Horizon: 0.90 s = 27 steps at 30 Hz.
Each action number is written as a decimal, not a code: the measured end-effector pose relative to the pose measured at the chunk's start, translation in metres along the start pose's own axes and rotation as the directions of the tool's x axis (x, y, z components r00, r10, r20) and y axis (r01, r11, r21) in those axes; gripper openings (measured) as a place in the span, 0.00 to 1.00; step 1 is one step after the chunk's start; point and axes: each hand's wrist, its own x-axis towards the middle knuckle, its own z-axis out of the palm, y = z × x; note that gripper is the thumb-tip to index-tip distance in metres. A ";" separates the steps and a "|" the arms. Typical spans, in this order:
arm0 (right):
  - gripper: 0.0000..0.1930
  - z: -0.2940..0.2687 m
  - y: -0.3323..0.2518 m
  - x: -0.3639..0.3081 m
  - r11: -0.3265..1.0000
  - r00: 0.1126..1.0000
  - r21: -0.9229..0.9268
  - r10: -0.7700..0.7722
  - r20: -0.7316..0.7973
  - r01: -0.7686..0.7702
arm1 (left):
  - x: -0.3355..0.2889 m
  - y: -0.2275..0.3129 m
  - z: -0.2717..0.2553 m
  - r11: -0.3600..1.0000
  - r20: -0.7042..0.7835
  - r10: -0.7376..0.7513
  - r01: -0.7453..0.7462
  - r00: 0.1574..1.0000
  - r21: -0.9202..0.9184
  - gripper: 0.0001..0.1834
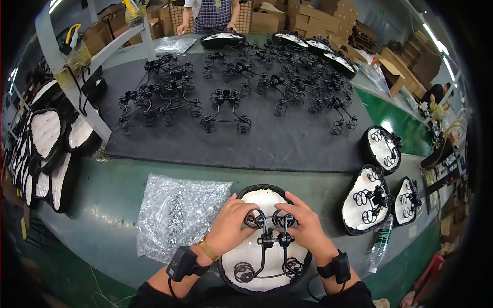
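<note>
An upturned saddle with a white underside and black rim lies at the table's near edge. On it sits a black wire spring frame with coils at its corners and a clamp in the middle. My left hand is closed round the far left coil. Thumb and fingers of my right hand close on the far right coil. Both hands hold the frame against the saddle's underside; whether it is seated there I cannot tell. Left of the saddle lies a clear plastic bag full of small metal parts.
Several black spring frames lie on a dark mat. Saddles with frames and a plastic bottle stand at right. Stacked saddles and a pale metal post are at left. Another person stands across the table.
</note>
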 end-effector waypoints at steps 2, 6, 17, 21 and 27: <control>0.30 0.000 0.002 0.002 0.999 1.000 0.036 0.018 0.011 -0.018 | 0.002 0.000 0.000 1.000 0.006 -0.014 0.014 1.000 -0.010 0.29; 0.27 0.003 0.006 0.000 0.998 0.999 0.058 -0.034 -0.022 0.036 | 0.002 0.000 0.000 0.999 0.002 0.001 -0.001 1.000 -0.040 0.30; 0.26 0.002 0.004 -0.003 0.994 0.994 0.031 -0.101 -0.035 0.102 | -0.004 0.005 -0.001 0.998 0.019 -0.006 0.007 1.000 -0.063 0.29; 0.26 0.003 0.003 -0.004 0.992 0.993 0.042 -0.117 -0.014 0.117 | -0.011 0.009 -0.002 0.999 0.003 -0.018 0.018 1.000 -0.037 0.29; 0.25 0.005 0.000 -0.006 0.990 0.990 0.024 -0.138 0.004 0.138 | -0.023 0.015 0.001 1.000 -0.119 -0.019 0.022 0.993 0.022 0.30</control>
